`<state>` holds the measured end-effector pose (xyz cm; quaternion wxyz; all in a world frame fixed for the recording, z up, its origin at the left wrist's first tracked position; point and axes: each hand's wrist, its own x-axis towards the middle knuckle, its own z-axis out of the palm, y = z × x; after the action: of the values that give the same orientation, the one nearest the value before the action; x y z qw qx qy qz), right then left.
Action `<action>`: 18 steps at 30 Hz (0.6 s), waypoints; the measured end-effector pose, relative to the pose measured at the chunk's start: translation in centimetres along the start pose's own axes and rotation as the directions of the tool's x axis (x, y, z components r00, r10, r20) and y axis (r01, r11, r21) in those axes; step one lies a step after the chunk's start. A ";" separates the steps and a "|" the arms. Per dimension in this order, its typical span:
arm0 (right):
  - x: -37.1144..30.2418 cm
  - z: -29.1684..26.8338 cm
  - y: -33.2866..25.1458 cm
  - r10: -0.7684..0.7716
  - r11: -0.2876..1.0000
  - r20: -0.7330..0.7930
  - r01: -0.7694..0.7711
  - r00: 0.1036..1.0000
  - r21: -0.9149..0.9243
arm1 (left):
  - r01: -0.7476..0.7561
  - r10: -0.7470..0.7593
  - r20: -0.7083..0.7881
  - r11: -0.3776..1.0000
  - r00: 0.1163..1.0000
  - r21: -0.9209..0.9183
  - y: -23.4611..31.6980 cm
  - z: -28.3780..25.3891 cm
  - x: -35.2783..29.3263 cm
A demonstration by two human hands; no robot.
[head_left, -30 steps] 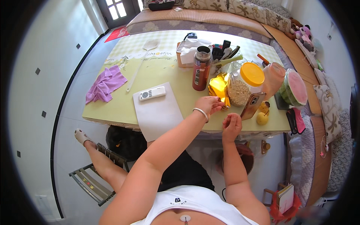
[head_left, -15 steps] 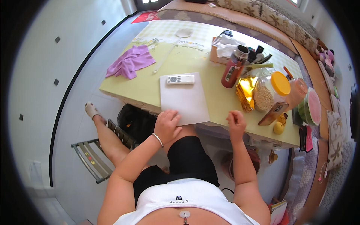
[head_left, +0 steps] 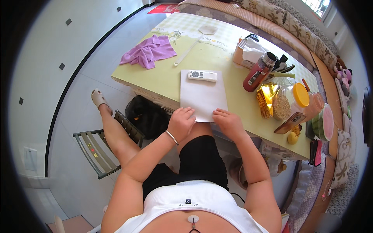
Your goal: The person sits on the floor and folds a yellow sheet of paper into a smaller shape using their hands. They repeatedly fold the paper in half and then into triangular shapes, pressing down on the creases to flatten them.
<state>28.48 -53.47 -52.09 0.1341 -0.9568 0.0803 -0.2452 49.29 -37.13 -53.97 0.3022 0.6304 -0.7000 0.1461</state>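
A white sheet of paper (head_left: pixel 203 95) lies on the table, its near end overhanging the front edge above my thigh. On its far part rests a white remote control (head_left: pixel 202 75) with dark buttons. My left hand (head_left: pixel 182 122), with a silver bangle on the wrist, is closed on the sheet's near left corner, fingers on top. At the near right corner my right hand (head_left: pixel 228 123) grips the paper too, its thumb hidden from sight.
Left on the table (head_left: pixel 159 83) are a purple cloth (head_left: pixel 149 52) and a white fly swatter (head_left: pixel 194 45). On the right stand a red flask (head_left: pixel 259 72), a gold foil packet (head_left: pixel 267 99), a yellow-lidded jar (head_left: pixel 285 105), a phone (head_left: pixel 290 122) and a cut watermelon (head_left: pixel 323 123). A folding stool (head_left: pixel 97 151) stands lower left.
My right hand has moved left, from beside the paper to its near right corner, and its loose fist has opened onto the sheet. The left hand stays at the left corner.
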 end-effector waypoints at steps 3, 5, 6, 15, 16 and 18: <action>0.6 -0.3 -0.3 0.050 0.995 -0.051 -0.046 0.997 0.089 | 0.088 -0.085 0.036 0.991 0.996 -0.102 0.1 -0.5 0.9; 0.8 -1.0 -0.6 0.167 0.973 0.016 -0.167 0.986 0.158 | 0.178 -0.165 0.086 0.969 0.983 -0.169 0.0 -0.7 1.6; 1.0 -1.5 -0.7 0.222 0.956 0.050 -0.227 0.974 0.188 | 0.226 -0.206 0.113 0.954 0.972 -0.200 -0.2 -0.7 2.0; 1.6 -0.8 4.2 0.346 0.781 0.064 -0.325 0.936 0.533 | 0.693 -0.500 0.492 0.398 0.713 -0.600 -3.7 -1.8 5.3; 1.9 -0.4 5.0 0.410 0.729 0.070 -0.373 0.909 0.574 | 0.697 -0.501 0.500 0.368 0.706 -0.615 -4.2 -1.7 5.9; 2.6 0.1 6.3 0.530 0.609 0.092 -0.454 0.843 0.650 | 0.701 -0.455 0.545 0.320 0.704 -0.638 -5.6 -1.5 6.4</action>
<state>30.22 -60.00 -52.93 0.5145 -0.7746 0.2573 -0.2629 54.90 -42.21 -49.92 0.4898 0.6388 -0.4410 -0.3970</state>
